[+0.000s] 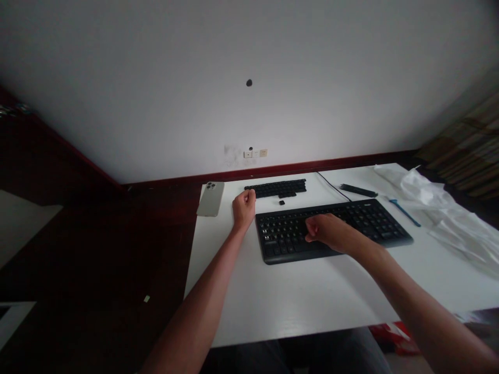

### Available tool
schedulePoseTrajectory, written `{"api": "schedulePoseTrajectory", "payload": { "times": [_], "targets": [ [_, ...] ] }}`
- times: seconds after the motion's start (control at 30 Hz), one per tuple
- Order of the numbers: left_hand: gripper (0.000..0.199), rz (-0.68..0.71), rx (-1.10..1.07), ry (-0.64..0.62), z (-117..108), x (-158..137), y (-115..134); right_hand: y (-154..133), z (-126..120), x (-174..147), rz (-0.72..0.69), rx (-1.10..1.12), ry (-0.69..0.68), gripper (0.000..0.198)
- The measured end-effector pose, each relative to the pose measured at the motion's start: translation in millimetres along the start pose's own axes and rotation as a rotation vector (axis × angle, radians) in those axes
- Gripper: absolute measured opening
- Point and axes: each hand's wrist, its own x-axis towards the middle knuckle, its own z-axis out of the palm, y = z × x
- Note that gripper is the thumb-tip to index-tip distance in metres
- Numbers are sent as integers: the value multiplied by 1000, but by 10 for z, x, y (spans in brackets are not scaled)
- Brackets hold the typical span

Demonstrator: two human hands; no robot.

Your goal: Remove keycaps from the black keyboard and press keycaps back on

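Observation:
A black keyboard [280, 254] lies on the white table, with its cable running off the back. Pale bare key spots show in its left part, while the number pad carries its caps. My right hand [327, 231] is over the middle of the keyboard, fingers curled down; whatever they hold, if anything, is hidden. Left of the keyboard, my left hand [244, 208] is closed in a pinch, beside a block of loose black keycaps [278, 188] laid out in rows. A single keycap [281, 202] sits apart between that block and the keyboard.
A phone [211, 199] lies face down at the table's back left corner. Behind the keyboard is a dark narrow strip [358, 190]. A blue slim tool [405, 212] and crumpled white plastic [463, 234] are at the right. Wall sockets [255, 154] are beyond the table.

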Motion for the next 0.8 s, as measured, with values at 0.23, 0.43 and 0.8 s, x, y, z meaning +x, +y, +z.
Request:
{"api": "schedulePoseTrajectory", "payload": {
  "times": [0.23, 0.43, 0.8],
  "targets": [
    [43, 2, 6, 0, 10, 1, -12, -234, 548, -467, -124, 84, 559, 16],
    [43, 5, 2, 0, 20, 14, -36, -522, 742, -526, -270, 40, 611, 27],
    [44, 10, 6, 0, 8, 6, -21, -648, 680, -456, -246, -152, 478, 30]
  ]
}}
